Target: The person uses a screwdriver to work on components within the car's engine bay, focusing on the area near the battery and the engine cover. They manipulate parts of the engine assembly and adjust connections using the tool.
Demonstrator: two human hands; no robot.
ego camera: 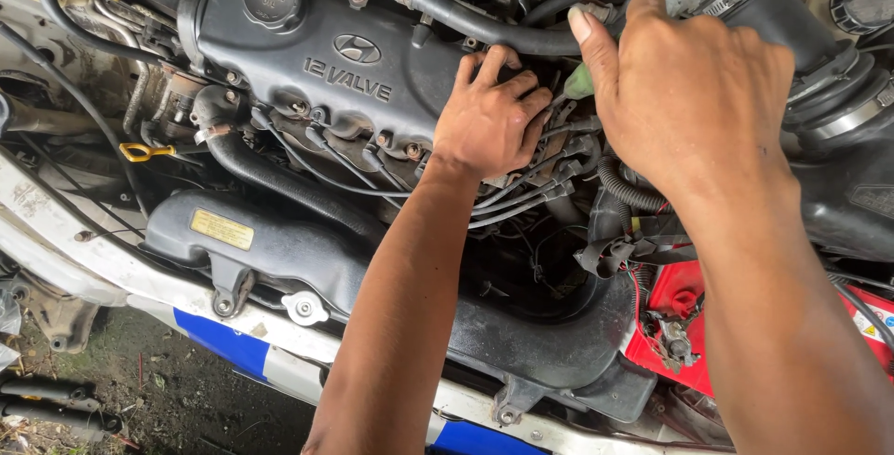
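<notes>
Two bare hands work deep in an engine bay in the head view. The left hand [489, 120] lies flat with its fingers spread against the end of the black valve cover [317, 54], its fingertips pressing among the grey ignition leads [531, 199]; its grip is apart and closed on nothing. The right hand [694, 87] is curled around a screwdriver with a green handle [579, 82], of which only a small part shows between the two hands; its grip is clamped on that handle, and the tip is hidden behind the left hand.

Because the tip cannot be seen, a slip could drive it into the left hand's fingers, which sit just beside it. The leads run close under both hands, so a hard push could pull one loose or nick it. The red battery [675, 325] sits near the right forearm, and a dropped metal tool could land on its terminal. The black rubber hose [503, 31] above the left hand could be scraped.
</notes>
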